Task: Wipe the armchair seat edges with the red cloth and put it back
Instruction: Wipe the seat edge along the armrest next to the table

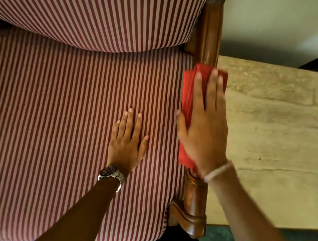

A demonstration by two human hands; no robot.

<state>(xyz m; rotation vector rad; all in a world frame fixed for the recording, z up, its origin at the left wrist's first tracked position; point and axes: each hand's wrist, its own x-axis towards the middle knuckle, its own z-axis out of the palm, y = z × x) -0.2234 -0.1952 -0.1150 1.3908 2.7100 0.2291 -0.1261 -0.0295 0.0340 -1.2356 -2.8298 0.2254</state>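
The red cloth (187, 92), folded and soft, is pinned flat under the right hand (204, 128) along the seat's (59, 108) 3 o'clock edge, fingers spread, against the carved wooden arm (195, 198). The left hand (127, 141) is laid open, palm down, on the striped ribbed fabric, holding nothing. Much of the cloth is hidden under the palm. Bare stone floor (277, 131) is seen at 3 o'clock.
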